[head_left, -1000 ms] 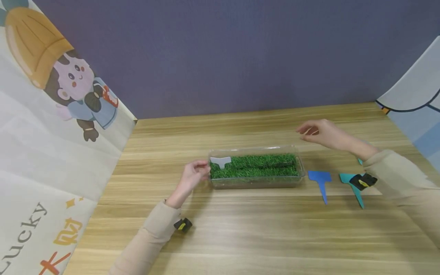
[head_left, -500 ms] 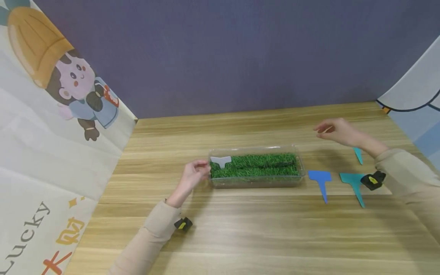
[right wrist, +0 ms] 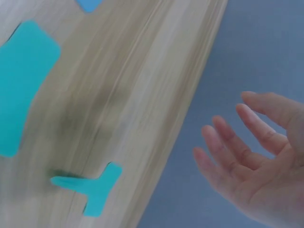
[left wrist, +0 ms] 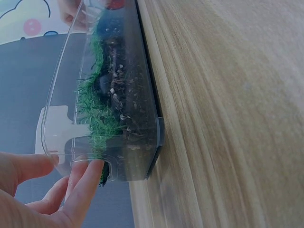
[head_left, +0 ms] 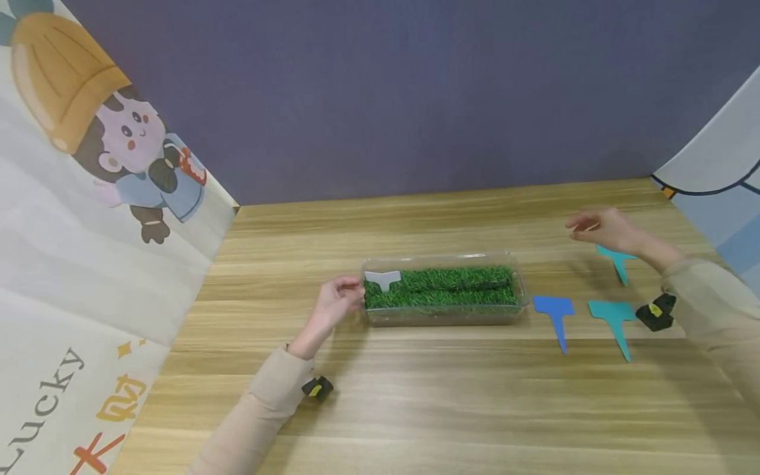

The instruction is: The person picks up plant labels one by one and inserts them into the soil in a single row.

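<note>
A clear box (head_left: 442,318) holds green artificial grass over dark, gritty filling. A white T-shaped tag (head_left: 382,280) stands in the grass near its left end. My left hand (head_left: 331,302) is at that end; in the left wrist view, its extended fingers (left wrist: 84,192) touch the end wall, with the thumb by the rim. My right hand (head_left: 611,229) hovers empty over the table's back right, fingers loosely bent and spread. Near it lies a teal tag (head_left: 619,264). Another teal tag (head_left: 614,316) and a blue tag (head_left: 553,307) lie right of the box.
The wooden table (head_left: 427,402) meets a dark blue-grey panel (head_left: 415,99) at its back edge. A white printed sheet (head_left: 89,277) with a cartoon figure borders the left side, and another printed panel (head_left: 736,218) the right.
My right hand has moved to the right, away from the box, and the back teal tag, earlier mostly covered by the arm, shows more. My left hand and the box have stayed in place.
</note>
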The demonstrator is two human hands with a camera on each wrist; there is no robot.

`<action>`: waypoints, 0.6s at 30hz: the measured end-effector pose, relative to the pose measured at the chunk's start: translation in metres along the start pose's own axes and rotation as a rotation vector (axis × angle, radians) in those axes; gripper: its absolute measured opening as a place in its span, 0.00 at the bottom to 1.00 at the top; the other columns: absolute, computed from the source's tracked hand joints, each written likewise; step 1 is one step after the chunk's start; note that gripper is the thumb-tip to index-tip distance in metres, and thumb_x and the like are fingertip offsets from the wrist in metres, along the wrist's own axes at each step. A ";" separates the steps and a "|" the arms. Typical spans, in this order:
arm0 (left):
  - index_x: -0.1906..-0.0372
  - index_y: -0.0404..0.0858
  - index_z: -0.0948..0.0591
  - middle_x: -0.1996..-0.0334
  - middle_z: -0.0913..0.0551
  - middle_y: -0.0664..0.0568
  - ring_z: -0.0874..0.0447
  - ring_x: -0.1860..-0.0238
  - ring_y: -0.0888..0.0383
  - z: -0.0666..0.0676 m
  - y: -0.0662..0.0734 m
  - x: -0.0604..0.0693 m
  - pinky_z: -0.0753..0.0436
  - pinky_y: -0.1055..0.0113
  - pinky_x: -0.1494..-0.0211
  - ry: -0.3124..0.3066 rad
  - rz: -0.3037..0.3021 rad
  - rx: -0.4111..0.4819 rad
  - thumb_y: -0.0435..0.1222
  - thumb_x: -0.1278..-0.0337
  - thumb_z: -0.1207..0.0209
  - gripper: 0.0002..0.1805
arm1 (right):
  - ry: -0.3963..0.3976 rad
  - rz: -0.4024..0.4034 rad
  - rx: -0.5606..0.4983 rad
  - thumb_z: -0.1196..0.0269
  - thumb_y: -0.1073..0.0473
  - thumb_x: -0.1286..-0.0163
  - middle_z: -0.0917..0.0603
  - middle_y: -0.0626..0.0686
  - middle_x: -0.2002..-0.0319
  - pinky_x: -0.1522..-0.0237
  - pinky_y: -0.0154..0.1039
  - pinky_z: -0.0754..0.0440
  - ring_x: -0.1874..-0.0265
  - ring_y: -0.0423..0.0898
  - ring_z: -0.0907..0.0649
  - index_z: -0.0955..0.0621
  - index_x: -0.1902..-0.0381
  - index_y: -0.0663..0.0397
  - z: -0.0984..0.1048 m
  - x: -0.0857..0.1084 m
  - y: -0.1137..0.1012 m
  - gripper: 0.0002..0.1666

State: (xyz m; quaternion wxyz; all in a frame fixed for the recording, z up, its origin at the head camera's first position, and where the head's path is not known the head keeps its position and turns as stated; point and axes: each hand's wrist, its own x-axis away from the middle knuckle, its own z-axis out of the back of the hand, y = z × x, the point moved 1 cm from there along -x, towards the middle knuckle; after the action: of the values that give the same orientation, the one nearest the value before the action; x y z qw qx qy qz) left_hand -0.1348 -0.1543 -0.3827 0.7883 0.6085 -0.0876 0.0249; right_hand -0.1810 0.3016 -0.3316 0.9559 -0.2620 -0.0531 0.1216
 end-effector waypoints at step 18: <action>0.52 0.23 0.29 0.60 0.24 0.36 0.22 0.64 0.47 -0.002 0.001 0.002 0.17 0.62 0.59 -0.006 -0.014 -0.013 0.24 0.49 0.47 0.17 | -0.066 -0.137 0.027 0.49 0.57 0.34 0.29 0.77 0.55 0.64 0.58 0.25 0.58 0.70 0.28 0.32 0.49 0.76 0.006 0.004 0.048 0.25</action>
State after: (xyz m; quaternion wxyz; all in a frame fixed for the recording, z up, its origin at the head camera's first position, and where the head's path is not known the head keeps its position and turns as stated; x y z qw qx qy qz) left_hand -0.1325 -0.1527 -0.3815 0.7920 0.6042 -0.0860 0.0171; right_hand -0.1880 0.3459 -0.3510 0.9631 -0.2406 -0.1009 0.0655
